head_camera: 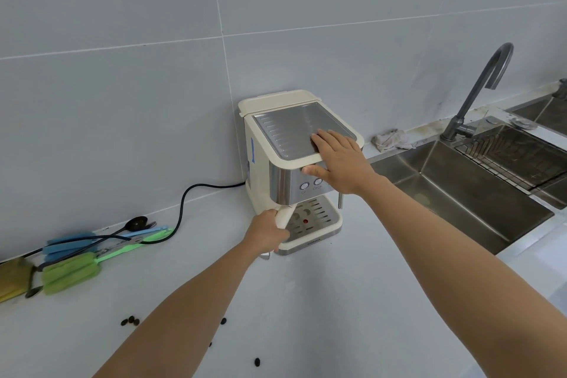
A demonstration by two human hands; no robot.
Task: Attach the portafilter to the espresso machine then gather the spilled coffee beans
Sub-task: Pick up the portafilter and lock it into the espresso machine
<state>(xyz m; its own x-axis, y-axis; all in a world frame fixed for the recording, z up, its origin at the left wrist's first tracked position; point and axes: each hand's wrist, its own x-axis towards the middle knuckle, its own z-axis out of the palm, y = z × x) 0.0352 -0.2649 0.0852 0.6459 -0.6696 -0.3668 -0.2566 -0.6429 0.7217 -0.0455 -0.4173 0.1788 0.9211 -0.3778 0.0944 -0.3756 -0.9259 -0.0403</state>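
Observation:
A cream and steel espresso machine (260, 159) stands on the white counter against the tiled wall. My left hand (267, 232) is closed around the cream handle of the portafilter (284, 214), which reaches up under the machine's front; its basket end is hidden. My right hand (339, 159) lies flat on the machine's top front corner, fingers spread on the steel plate and thumb on the front panel. Dark coffee beans lie scattered on the counter near me: a small cluster (130, 321), one bean (223, 321) and another bean (257, 362).
A black power cord (184, 202) runs left from the machine. Green and blue bottle brushes (72, 270) and a black spoon (135, 223) lie at the left. A steel sink (454, 193) with a grey tap (478, 92) is at the right, a crumpled cloth (391, 139) behind it.

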